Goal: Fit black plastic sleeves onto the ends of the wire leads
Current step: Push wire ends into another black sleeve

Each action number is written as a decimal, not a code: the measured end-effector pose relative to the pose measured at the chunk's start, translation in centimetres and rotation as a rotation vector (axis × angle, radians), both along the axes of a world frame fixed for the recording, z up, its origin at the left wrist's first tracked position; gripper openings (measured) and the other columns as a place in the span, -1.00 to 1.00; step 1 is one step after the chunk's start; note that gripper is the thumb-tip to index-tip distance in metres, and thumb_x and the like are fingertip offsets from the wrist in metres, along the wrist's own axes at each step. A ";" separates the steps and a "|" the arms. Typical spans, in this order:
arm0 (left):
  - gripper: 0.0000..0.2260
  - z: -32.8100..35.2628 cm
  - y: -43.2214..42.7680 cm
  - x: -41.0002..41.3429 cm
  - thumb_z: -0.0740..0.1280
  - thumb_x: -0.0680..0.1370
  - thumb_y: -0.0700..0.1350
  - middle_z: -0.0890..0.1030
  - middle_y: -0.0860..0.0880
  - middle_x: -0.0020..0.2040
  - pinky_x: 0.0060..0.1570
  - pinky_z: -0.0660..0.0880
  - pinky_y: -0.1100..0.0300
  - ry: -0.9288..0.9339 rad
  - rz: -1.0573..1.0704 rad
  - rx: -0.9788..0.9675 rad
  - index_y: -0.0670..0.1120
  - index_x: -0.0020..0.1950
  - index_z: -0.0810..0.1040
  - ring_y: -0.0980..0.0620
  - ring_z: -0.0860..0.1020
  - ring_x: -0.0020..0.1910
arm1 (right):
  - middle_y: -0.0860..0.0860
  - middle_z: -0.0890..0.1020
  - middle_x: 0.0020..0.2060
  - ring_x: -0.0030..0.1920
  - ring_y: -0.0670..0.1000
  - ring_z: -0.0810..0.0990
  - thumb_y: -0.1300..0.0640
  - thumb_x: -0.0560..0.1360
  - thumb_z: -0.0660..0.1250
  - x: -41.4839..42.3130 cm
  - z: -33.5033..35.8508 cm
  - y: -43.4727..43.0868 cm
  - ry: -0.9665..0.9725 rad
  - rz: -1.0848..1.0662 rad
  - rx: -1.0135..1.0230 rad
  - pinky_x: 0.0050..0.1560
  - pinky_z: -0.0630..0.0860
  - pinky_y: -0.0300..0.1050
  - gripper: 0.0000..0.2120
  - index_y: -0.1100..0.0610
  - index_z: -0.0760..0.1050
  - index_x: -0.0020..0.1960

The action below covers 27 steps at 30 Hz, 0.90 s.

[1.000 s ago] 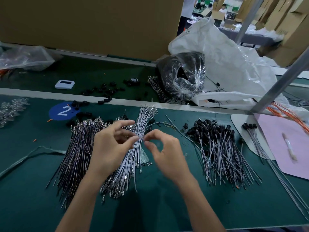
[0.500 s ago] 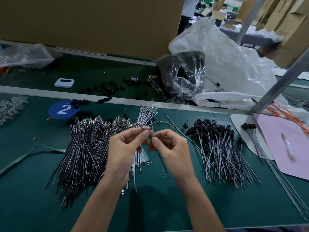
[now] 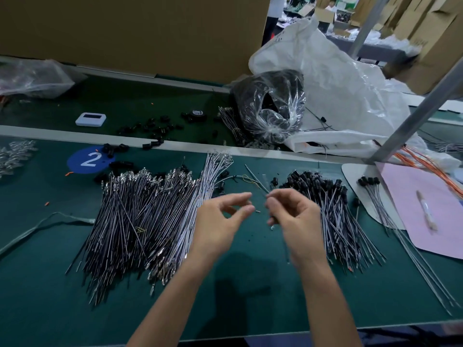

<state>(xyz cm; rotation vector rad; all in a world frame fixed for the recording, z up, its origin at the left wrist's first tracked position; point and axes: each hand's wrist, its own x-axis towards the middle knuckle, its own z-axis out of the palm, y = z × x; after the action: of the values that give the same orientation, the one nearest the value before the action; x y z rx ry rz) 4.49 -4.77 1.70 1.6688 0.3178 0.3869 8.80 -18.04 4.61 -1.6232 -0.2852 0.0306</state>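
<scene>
1. A person works at a green table (image 3: 250, 301), both bare forearms reaching in from the bottom edge.
2. The left hand (image 3: 220, 219) hovers above the table with thumb and forefinger curved towards each other, a gap between them. It plainly holds nothing. A tiny blurred bit sits just off the thumb tip; whether it touches cannot be told.
3. The right hand (image 3: 295, 219), just beside the left, has its fingers curled in and pinches one thin lead (image 3: 286, 249), which hangs down below the palm, blurred.
4. Left of the hands lies a broad fan of bare leads (image 3: 140, 221), metal tips at their far ends.
5. Right of the hands lies a pile of sleeved leads (image 3: 338, 216), black caps bunched at the far end.
6. Loose black sleeves (image 3: 155, 126) are scattered on the far strip of the table, near a blue disc (image 3: 89, 160) marked 2.
7. Behind the piles sit a clear bag (image 3: 270, 106) of dark parts and a large white sack (image 3: 338, 83).
8. At far right a pink sheet (image 3: 411, 186) carries a pen (image 3: 426, 211).
</scene>
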 end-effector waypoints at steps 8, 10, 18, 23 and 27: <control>-0.71 -3.4 -3.1 3.9 0.38 0.56 -0.03 0.64 0.07 0.17 0.18 0.43 0.15 0.170 -0.078 0.650 0.05 0.28 0.59 0.04 0.46 0.25 | -0.04 0.65 -0.31 -0.31 -0.09 0.57 0.33 0.50 0.37 1.2 -1.0 -6.6 -0.026 -0.309 -0.213 -0.25 0.54 -0.22 -0.81 0.06 0.60 -0.16; -0.72 -3.0 -2.0 5.8 0.37 0.57 -0.05 0.63 0.00 0.19 0.18 0.42 0.10 0.177 -0.026 0.718 0.02 0.28 0.59 0.00 0.45 0.27 | -0.06 0.65 -0.29 -0.27 -0.08 0.60 0.31 0.49 0.39 0.8 -2.2 -6.8 -0.059 -0.327 -0.347 -0.21 0.55 -0.19 -0.80 0.02 0.59 -0.17; -0.79 -2.7 3.8 11.1 0.36 0.57 -0.20 0.62 -0.09 0.12 0.05 0.45 0.08 0.272 0.167 0.920 -0.14 0.20 0.60 -0.10 0.50 0.16 | -0.13 0.63 -0.33 -0.25 -0.20 0.59 0.34 0.47 0.42 -1.7 -6.8 -5.1 -0.093 -0.294 -0.482 -0.25 0.47 -0.42 -0.73 -0.03 0.57 -0.20; -0.86 -3.4 5.1 12.5 0.29 0.58 -0.30 0.56 -0.11 0.09 -0.15 0.38 0.07 0.297 0.126 0.870 -0.17 0.11 0.56 -0.14 0.54 -0.03 | -0.12 0.62 -0.37 -0.26 -0.17 0.58 0.33 0.48 0.42 -1.6 -6.5 -5.0 -0.105 -0.281 -0.451 -0.30 0.44 -0.42 -0.74 -0.02 0.57 -0.21; -0.92 -3.0 5.8 13.5 0.33 0.57 -0.28 0.54 -0.14 -0.02 -0.06 0.55 -0.03 0.396 0.066 0.858 -0.19 -0.08 0.60 -0.18 0.55 -0.09 | -0.11 0.62 -0.36 -0.28 -0.16 0.57 0.31 0.49 0.41 -1.5 -6.1 -5.0 -0.107 -0.263 -0.432 -0.30 0.44 -0.40 -0.77 -0.01 0.58 -0.20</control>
<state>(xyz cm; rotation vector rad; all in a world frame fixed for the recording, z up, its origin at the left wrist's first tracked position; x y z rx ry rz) 17.94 1.04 -1.25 2.5919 0.5485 0.2459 7.26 -23.07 -1.45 -2.0849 -0.1496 -0.2089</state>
